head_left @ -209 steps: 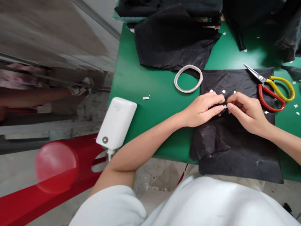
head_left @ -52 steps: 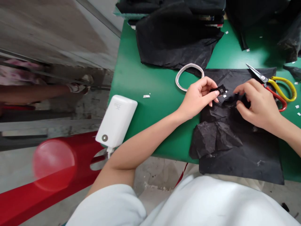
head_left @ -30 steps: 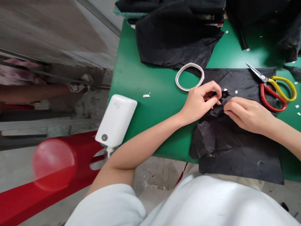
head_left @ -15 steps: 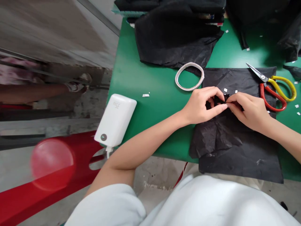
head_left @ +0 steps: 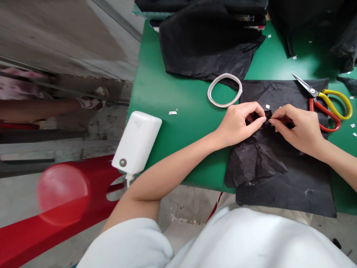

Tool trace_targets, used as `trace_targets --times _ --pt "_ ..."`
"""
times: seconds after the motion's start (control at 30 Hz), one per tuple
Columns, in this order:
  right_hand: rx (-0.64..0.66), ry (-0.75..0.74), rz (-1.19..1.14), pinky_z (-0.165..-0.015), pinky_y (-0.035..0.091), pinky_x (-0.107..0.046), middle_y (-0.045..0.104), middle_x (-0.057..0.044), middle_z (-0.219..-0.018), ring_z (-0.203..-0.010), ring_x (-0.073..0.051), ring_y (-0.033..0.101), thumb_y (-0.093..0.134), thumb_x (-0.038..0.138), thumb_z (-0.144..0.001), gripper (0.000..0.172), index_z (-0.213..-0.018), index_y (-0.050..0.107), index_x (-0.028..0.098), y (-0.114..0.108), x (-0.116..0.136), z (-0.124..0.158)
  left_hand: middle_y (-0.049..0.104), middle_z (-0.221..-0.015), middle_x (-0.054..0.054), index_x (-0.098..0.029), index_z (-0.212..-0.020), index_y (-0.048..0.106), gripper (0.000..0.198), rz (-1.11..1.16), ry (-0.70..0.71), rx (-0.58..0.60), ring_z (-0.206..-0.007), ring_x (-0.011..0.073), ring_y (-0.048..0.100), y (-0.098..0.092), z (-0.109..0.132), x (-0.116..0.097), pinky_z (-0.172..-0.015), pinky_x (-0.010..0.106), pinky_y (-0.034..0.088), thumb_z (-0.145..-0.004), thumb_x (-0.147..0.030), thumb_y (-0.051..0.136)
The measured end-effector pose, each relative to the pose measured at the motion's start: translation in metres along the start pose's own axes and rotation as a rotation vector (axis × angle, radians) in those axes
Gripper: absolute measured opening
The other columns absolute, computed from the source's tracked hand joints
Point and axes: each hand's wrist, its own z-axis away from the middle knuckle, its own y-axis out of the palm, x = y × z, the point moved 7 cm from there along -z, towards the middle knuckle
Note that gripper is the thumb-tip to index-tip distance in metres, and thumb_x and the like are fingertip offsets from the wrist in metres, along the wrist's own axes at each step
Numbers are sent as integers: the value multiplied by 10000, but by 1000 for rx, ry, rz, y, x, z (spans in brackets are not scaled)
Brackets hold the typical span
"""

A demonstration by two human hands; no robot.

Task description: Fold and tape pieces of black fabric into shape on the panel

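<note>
My left hand (head_left: 242, 123) and my right hand (head_left: 298, 128) meet fingertip to fingertip over a sheet of black crinkled fabric (head_left: 281, 175) on the green table (head_left: 178, 96). Both pinch a small black piece (head_left: 267, 114) between thumbs and forefingers. A crumpled fold of the fabric (head_left: 255, 163) lies just below the hands. A white tape ring (head_left: 224, 90) rests beside my left hand, up and to the left.
Scissors with red and yellow handles (head_left: 326, 102) lie right of my right hand. More black fabric (head_left: 206, 48) is piled at the back. A white power bank (head_left: 136, 143) overhangs the table's left edge. Small white scraps (head_left: 173, 112) dot the table. A red bench (head_left: 41, 227) stands at lower left.
My left hand lifted a small black piece, then brought it back down to the fabric. My right hand came in from the right, and both now pinch it together.
</note>
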Motion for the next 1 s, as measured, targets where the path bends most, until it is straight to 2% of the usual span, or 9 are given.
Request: trace_targets --times 0.43,0.83,1.0 --pt "-61 -20 44 -493 450 -235 663 39 -662 -528 -113 610 593 182 -836 73 -806 556 238 -1 0 -1 657 -755 3 -126 -786 614 62 -74 81 7 -613 54 557 0 0 -4 -568 154 446 -833 -160 593" --pt "-85 -45 92 -486 450 -224 625 37 -637 -518 -103 584 610 158 -826 102 -816 537 228 0 2 -1 655 -752 -4 -133 -805 608 57 -131 143 15 -624 56 557 2 1 -6 -582 160 443 -851 -159 588" --pt "-88 -15 50 -501 487 -233 654 -4 -731 -561 -109 604 613 174 -824 84 -790 547 214 -1 0 -2 647 -745 -4 -135 -804 601 64 -143 145 18 -614 58 548 2 2 -7 -586 167 443 -858 -158 576"
